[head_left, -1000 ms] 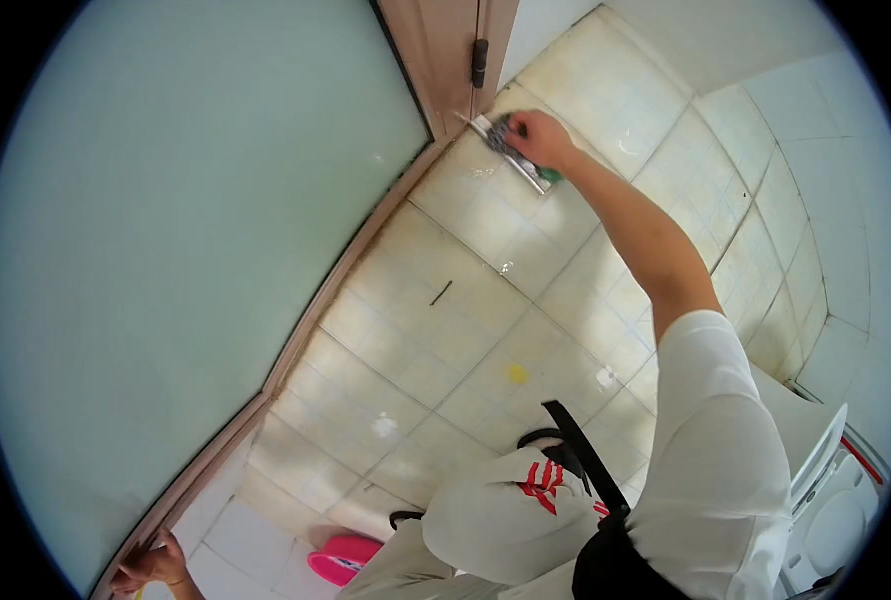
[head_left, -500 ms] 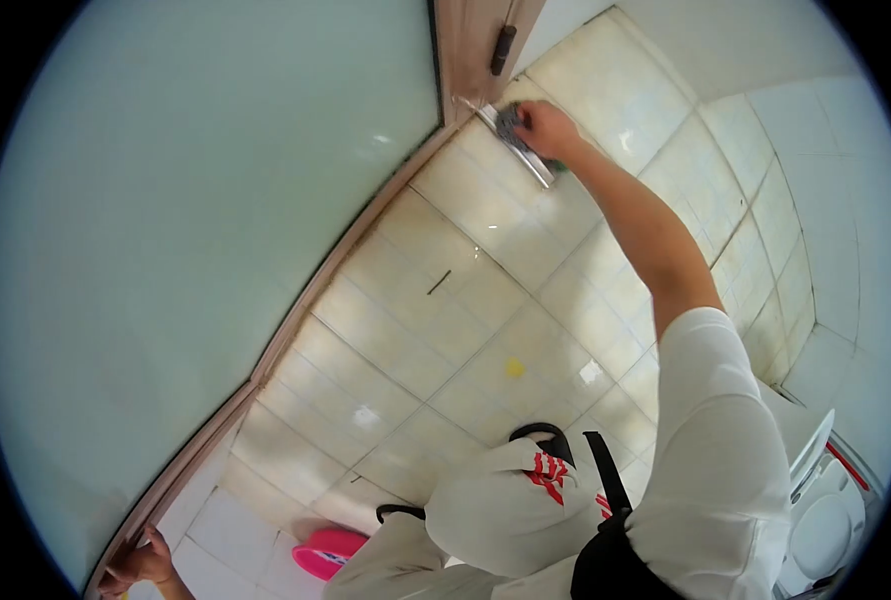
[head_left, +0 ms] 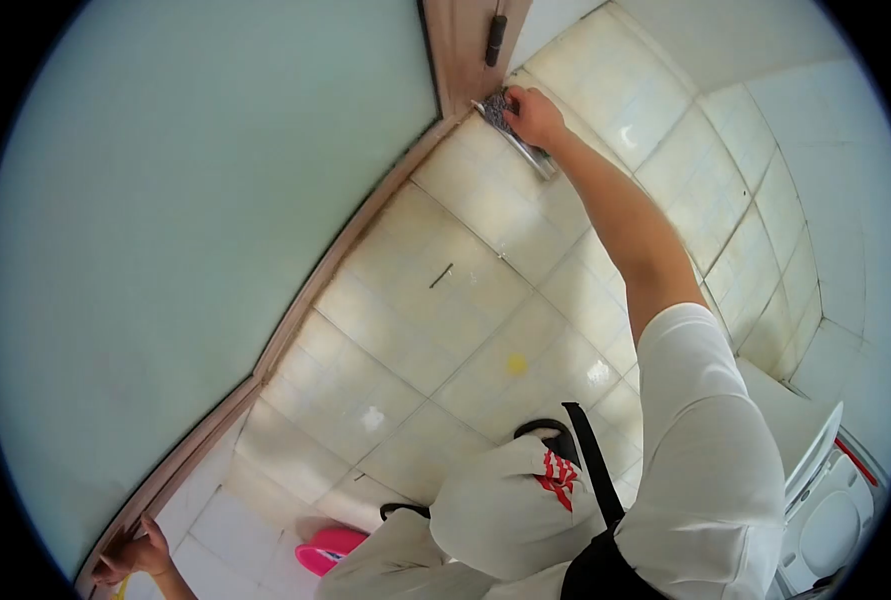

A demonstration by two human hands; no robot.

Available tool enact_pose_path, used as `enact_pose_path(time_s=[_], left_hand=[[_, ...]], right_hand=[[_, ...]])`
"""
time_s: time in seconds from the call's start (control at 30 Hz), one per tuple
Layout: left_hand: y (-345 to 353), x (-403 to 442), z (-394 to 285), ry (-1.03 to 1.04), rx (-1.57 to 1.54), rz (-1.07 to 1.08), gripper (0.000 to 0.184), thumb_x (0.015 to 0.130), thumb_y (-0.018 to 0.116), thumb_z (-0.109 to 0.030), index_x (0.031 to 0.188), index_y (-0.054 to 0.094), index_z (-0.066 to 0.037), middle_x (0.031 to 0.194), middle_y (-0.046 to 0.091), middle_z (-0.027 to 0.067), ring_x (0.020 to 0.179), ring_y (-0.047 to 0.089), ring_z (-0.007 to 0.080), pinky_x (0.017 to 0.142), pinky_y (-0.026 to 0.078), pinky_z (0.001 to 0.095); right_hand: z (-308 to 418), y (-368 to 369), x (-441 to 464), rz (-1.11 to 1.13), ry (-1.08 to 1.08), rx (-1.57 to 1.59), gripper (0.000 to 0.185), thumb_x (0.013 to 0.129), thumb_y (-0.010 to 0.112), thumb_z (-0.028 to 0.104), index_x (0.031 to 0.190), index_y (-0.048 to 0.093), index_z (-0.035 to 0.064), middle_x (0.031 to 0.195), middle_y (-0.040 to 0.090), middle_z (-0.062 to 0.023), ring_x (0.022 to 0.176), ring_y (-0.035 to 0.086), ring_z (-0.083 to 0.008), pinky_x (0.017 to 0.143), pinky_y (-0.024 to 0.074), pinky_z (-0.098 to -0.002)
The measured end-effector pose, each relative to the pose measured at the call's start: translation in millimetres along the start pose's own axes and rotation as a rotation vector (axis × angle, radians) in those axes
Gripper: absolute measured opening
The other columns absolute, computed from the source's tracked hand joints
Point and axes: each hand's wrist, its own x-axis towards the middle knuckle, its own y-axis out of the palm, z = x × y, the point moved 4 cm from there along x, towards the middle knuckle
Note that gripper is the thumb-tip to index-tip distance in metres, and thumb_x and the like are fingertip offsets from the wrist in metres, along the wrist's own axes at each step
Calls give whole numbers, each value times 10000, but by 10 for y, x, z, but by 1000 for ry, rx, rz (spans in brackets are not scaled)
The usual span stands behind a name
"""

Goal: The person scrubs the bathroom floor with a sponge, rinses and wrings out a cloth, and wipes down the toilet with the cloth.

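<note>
My right hand [head_left: 535, 118] is closed on a grey scouring pad [head_left: 498, 112], which it presses against a narrow silver metal strip [head_left: 535, 158] on the tiled floor. This strip lies beside the foot of the brown door frame [head_left: 462, 60]. At the lower left, my left hand [head_left: 137, 556] grips the edge of the frosted glass door [head_left: 215, 250], thumb and fingers on its brown bottom rail [head_left: 255, 385]. A small bit of something yellow [head_left: 120, 590] shows under that hand; what it is I cannot make out.
Cream floor tiles [head_left: 395, 330] carry a thin dark sliver [head_left: 441, 275] and a yellow spot [head_left: 516, 364]. A pink basin [head_left: 327, 550] sits by my legs. A white toilet [head_left: 827, 520] stands at lower right. A black hinge [head_left: 496, 42] is on the frame.
My right hand has slid slightly up and left along the metal strip with the scouring pad, closer to the door frame. My left hand stays at the door's edge.
</note>
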Motion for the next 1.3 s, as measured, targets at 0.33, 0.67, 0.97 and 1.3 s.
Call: enact_pose_path(time_s=[0.33,0.67,0.97,1.3], left_hand=[[38,-60,65,-1,136,19,1067,822,668,-639,1464,162,46,1244,519,146,1068,427,296,973,261,531],[52,75,-77,-3,58,-149,1005,768,625,-755,1375,343,-5,1283,429,209,986,373,301,831,280,447],[-45,246,-191,21,140,-100,1130,736,586,-829,1428,254,1,1435,202,289,1237,277,443,1010,203,592],[-96,180,-242,20,121,-53,1148,841,503,-778,1540,128,52,1598,-59,335,1479,-109,516,1129,-23,657]], right_hand=[[-672,-626,-1522,90,100,-84,335,795,749,190,1092,601,144,1038,583,-172,974,598,-386,816,508,-472],[1601,252,-2522,-168,-418,80,176,835,681,192,999,712,135,1047,618,-166,942,594,-356,775,479,-472],[-692,-537,-2216,-444,515,-453,217,915,585,262,1061,670,127,974,598,-216,897,579,-408,751,457,-530],[-379,-576,-2778,-179,-64,-64,311,841,624,141,1144,692,158,1322,571,-209,1202,530,-400,1018,423,-515]])
